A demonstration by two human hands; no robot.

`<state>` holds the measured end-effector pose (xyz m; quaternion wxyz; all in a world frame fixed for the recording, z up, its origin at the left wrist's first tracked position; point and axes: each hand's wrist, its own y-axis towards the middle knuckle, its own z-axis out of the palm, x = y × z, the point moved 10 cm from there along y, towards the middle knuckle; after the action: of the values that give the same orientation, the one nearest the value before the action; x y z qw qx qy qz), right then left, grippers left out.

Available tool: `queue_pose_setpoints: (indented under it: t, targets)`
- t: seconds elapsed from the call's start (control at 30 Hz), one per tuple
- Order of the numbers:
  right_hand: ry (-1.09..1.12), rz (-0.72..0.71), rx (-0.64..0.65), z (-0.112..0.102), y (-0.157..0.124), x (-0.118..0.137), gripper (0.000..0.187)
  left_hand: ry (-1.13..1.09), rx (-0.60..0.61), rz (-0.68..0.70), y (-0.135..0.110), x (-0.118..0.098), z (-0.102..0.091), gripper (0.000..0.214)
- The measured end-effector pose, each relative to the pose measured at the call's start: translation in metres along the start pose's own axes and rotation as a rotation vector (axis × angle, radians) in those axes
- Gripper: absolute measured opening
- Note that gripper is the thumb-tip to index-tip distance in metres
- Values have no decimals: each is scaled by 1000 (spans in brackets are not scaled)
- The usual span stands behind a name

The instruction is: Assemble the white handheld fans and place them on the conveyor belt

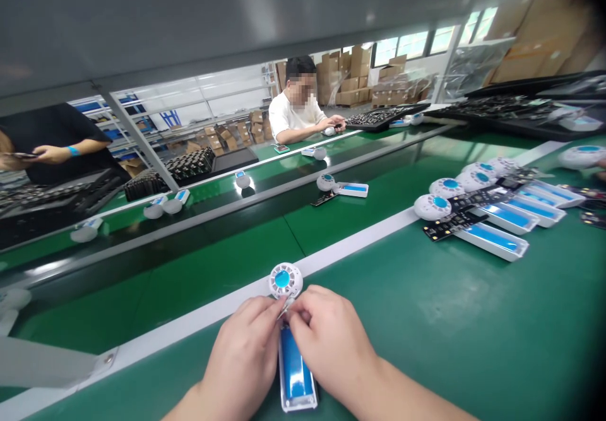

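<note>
Left hand (pixel 241 351) and right hand (pixel 331 351) close together at the near side of the bench, fingers of both closed in a tight pinch around a thin silver piece (pixel 284 310), exact pad contact hidden by the knuckles. Round white vented unit (pixel 285 280) with blue centre just beyond the fingertips, on a white edge strip (pixel 199 317). White housing with blue strip (pixel 294 370) lying lengthwise between the wrists, its far end touching neither hand clearly. Good practice, by judgement: short pinch, wrists low, housing kept square, no force across the thin piece.

Surface: green bench mat (pixel 426 320) under all of this. Farther right, a row of round white units (pixel 439 206), black circuit boards (pixel 454 225) and white trays with blue inserts (pixel 492 241), laid out in sets. Across the divider, a second green bench with similar sets spaced along it.

Room: co-worker in a white shirt (pixel 296 108) at the far bench, both hands on a small white part; another person in black (pixel 52 143) at left, holding a phone. Cardboard boxes (pixel 345 77) stacked under bright windows (pixel 411 45)
</note>
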<state>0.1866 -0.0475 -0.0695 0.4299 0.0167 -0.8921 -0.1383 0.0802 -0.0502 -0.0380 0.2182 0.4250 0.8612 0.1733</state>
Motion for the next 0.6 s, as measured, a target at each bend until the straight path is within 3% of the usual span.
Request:
queue_pose_setpoints:
  t: [0.43,0.53,0.6]
  targets:
    - [33,-83,-15,5,-3,5,20,-200,94,-99,0,6,10,36]
    - [135,-32,-18,4,3,-1,16,-339,133,-332,2,34,15,28]
    - [256,8,-43,1,8,-8,17,-309,157,-566,-1,73,11,24]
